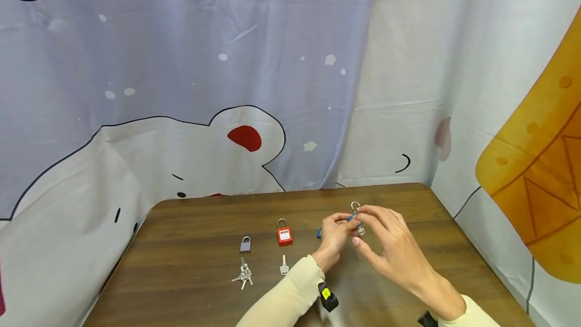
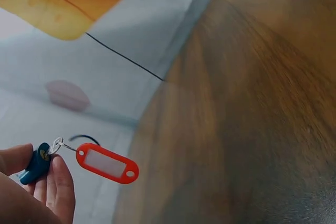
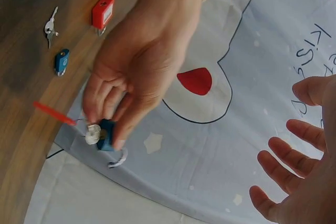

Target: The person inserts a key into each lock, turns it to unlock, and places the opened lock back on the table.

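My left hand (image 1: pixel 333 236) pinches a small blue padlock (image 3: pixel 106 135) above the right part of the table. The padlock's shackle (image 1: pixel 355 206) stands out with one end free. A silver key (image 3: pixel 93 134) sits at the keyhole end of its body, and from the key's ring hangs a red key tag (image 2: pixel 107 163) with a white label. Close by on the right is my right hand (image 1: pixel 399 251), its fingers spread and loosely bent. In the right wrist view a gap separates it from the padlock, and it holds nothing.
On the wooden table (image 1: pixel 190 226) lie a red padlock (image 1: pixel 284 234), a grey padlock (image 1: pixel 245 244), a bunch of keys (image 1: pixel 244 274) and a silver key (image 1: pixel 284 266). Another blue padlock (image 3: pixel 62 62) lies near more keys (image 3: pixel 50 27), partly behind my left hand. A printed curtain (image 1: pixel 290 64) hangs behind.
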Demonstrator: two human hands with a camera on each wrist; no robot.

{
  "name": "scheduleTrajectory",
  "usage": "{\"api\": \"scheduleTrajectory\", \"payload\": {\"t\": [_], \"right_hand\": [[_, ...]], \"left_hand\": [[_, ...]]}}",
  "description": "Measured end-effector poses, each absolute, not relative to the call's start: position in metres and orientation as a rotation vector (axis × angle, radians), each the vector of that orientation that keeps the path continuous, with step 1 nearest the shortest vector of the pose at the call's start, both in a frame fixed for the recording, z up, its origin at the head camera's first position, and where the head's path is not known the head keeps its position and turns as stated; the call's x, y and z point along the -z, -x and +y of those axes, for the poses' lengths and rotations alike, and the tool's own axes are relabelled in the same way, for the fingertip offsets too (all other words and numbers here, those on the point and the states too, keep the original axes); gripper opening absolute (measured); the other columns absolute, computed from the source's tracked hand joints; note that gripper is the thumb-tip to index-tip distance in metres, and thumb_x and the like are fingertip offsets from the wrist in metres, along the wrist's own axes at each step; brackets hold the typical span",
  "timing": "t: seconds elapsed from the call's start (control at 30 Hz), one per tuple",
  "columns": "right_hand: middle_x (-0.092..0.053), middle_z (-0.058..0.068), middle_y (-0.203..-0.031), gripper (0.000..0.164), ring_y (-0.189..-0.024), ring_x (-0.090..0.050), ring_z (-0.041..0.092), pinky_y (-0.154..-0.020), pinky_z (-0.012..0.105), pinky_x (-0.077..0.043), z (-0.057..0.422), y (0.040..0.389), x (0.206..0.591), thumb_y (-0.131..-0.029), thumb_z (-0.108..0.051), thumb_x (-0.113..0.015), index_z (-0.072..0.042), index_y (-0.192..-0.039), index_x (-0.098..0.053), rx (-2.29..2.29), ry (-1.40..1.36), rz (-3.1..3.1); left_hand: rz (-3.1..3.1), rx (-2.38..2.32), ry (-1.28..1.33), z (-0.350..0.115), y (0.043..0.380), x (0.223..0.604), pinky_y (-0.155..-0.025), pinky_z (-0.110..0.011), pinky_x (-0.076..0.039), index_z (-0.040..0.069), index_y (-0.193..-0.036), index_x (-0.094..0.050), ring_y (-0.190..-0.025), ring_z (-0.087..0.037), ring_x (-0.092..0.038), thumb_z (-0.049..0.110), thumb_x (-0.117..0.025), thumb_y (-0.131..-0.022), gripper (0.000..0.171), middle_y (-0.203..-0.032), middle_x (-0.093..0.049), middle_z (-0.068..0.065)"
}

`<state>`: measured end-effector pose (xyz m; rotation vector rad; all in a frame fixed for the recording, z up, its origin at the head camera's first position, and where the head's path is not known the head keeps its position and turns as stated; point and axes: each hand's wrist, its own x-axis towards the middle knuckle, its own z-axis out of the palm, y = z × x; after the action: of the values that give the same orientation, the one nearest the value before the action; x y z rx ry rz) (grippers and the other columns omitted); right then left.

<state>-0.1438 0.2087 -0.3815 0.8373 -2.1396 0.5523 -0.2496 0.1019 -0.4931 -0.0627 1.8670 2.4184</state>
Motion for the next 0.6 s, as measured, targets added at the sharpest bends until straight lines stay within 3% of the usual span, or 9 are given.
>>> {"api": "scheduleTrajectory", "payload": {"t": [0.3, 0.6], "right_hand": [[-0.058, 0.002, -0.122, 0.038, -0.112, -0.052, 0.020, -0.099, 0.043, -0.033, 0.207, 0.141, 0.388, -0.077, -0.022, -0.068, -0.018, -0.114, -0.061, -0.552, -0.843, -2.189], [-0.057, -0.001, -0.122, 0.036, -0.113, -0.051, 0.019, -0.101, 0.040, -0.031, 0.206, 0.141, 0.394, -0.077, -0.021, -0.067, -0.018, -0.112, -0.061, -0.548, -0.855, -2.194]], "left_hand": [[1.985, -2.300, 0.157, 0.115, 0.257, 0.522, -0.052, -0.024, -0.054, 0.007, -0.094, -0.067, -0.062, -0.018, -0.068, 0.013, -0.078, -0.073, 0.024, -0.074, -0.070, -0.007], [2.061, -2.196, 0.179, 0.125, 0.259, 0.533, -0.051, -0.022, -0.052, 0.002, -0.089, -0.064, -0.055, -0.011, -0.062, 0.003, -0.073, -0.075, 0.016, -0.070, -0.066, -0.004]]}}
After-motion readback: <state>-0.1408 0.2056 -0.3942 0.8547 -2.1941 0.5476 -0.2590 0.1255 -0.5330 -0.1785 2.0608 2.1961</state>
